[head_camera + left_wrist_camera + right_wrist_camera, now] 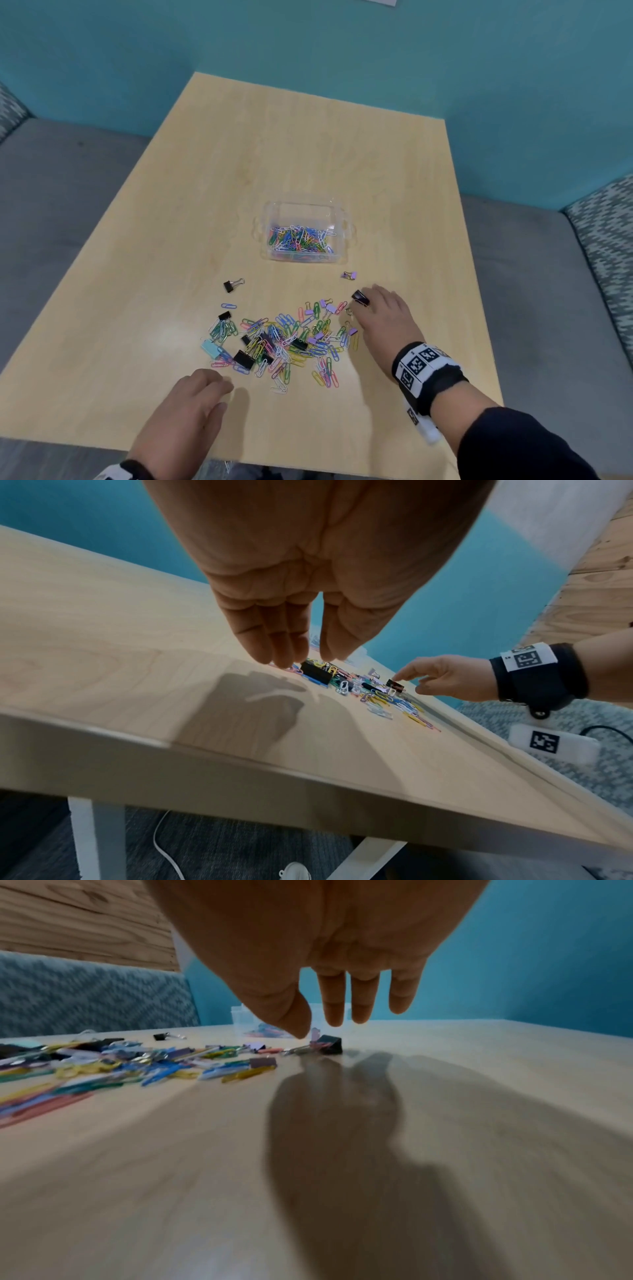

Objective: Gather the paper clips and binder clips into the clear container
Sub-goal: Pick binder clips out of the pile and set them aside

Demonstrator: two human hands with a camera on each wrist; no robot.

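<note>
A clear container [343,219] stands mid-table with several coloured paper clips inside. Nearer me lies a spread pile of paper clips and binder clips [284,342]. My right hand [371,303] is at the pile's right end, fingers straight. Its index fingertip touches a black binder clip [360,297] [394,683] [330,1044], which stays on the table. My left hand [219,394] [310,656] hovers at the pile's near left edge, fingers straight and together, holding nothing. A lone black binder clip [233,285] and a purple one [349,275] lie apart from the pile.
The wooden table [308,137] meets a teal wall [308,41] at its far side. Grey bench seats [51,205] with patterned cushions [603,233] flank it. Its front edge runs just under my wrists. A white cable [164,853] lies on the floor below.
</note>
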